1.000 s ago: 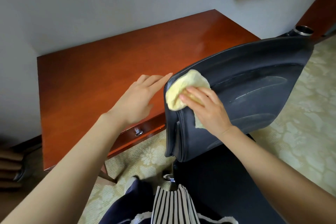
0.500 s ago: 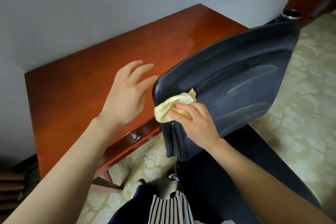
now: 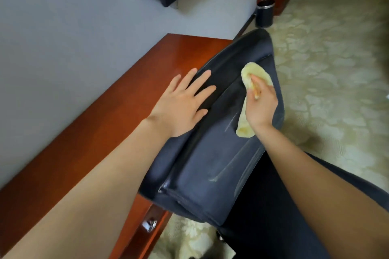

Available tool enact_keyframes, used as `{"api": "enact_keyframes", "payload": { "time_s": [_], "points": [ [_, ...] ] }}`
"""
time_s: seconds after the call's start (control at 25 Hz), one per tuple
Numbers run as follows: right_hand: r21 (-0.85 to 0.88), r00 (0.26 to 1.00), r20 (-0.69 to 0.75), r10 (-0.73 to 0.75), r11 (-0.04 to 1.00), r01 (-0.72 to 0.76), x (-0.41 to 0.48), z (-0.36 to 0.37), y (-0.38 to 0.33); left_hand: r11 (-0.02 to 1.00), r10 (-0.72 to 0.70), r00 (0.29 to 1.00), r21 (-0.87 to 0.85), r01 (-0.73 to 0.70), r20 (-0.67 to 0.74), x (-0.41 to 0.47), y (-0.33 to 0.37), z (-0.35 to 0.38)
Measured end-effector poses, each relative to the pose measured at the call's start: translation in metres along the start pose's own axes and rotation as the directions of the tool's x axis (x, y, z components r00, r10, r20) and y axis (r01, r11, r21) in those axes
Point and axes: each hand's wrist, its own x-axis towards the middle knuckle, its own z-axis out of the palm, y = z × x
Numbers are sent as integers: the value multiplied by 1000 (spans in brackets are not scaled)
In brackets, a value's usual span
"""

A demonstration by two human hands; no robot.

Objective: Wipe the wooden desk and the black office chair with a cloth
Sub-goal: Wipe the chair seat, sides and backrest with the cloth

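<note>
Shifted rightward, the right hand [image 3: 262,105] is bunching the limp cloth [image 3: 255,71] while the flat left hand [image 3: 181,107] is bracing the black office chair [image 3: 210,164]

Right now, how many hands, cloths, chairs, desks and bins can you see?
Hands: 2 (left hand, right hand)
Cloths: 1 (yellow cloth)
Chairs: 1 (black chair)
Desks: 1 (wooden desk)
Bins: 1 (dark bin)
Total: 6
</note>
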Motion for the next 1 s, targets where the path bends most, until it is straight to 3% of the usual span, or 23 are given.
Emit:
{"api": "enact_keyframes", "payload": {
  "time_s": [0.12, 0.2, 0.4, 0.56, 0.68, 0.8, 0.92, 1.0],
  "points": [
    [46, 943, -82, 324, 946, -321, 39, 5, 6, 999, 47, 998, 7, -47, 31, 39, -2, -3],
    [116, 924, -96, 370, 926, -359, 35, 11, 3, 996, 86, 995, -15, -85, 57, 58, 2, -4],
    [234, 989, -56, 133, 965, -117, -38, 23, -9, 992, 78, 996, -105, -75, 32, 62, 2, 3],
    [264, 998, -6, -68, 962, 68, -116, 25, -12, 998, 54, 998, -24, -54, 8, 61, 6, 8],
    [183, 949, -14, -314, 933, 311, -151, 25, 0, 998, 48, 999, 47, -48, 0, 59, 8, 12],
    [30, 886, 60, -460, 888, 459, -132, 21, 16, 991, 66, 998, 120, -66, 2, 61, 7, 13],
    [83, 890, 128, -438, 899, 430, -93, 22, 19, 986, 61, 998, 158, -62, 12, 61, 8, 14],
    [83, 938, 85, -337, 940, 330, -62, 21, 22, 986, 54, 999, 160, -52, -6, 61, 10, 15]
  ]
}}
